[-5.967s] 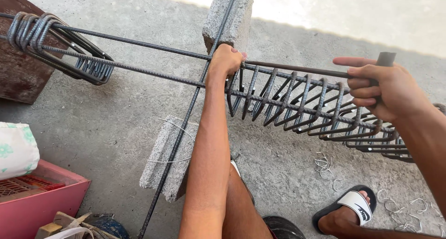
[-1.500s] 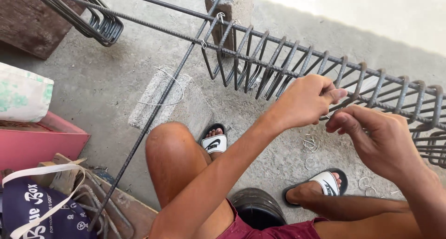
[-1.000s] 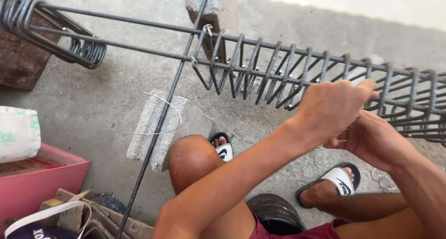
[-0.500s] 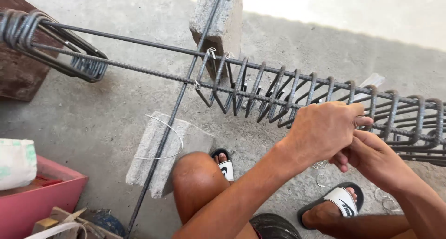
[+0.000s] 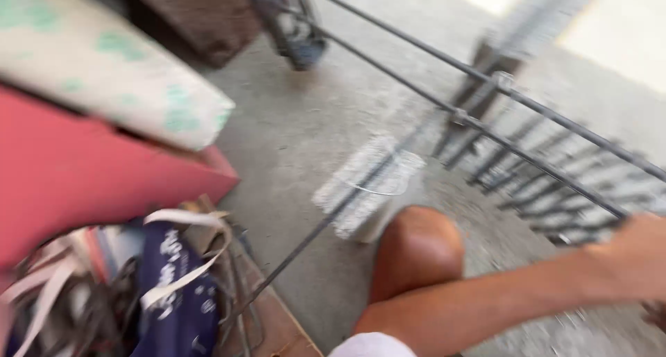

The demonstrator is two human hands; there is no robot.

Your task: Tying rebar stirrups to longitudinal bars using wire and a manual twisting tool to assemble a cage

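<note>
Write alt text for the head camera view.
Motion-blurred look down: the person's left forearm reaches right to a rebar cage above concrete floor, knee beneath. Red box, pale sack and navy bag sit left.

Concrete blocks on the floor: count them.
2. One grey concrete block lies beside the knee; another grey concrete block blurs at upper right. Others may be hidden.

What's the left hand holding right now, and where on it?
Cannot be told: the left hand sits at the blurred frame edge by the rebar cage; its fingers are cut off.
</note>
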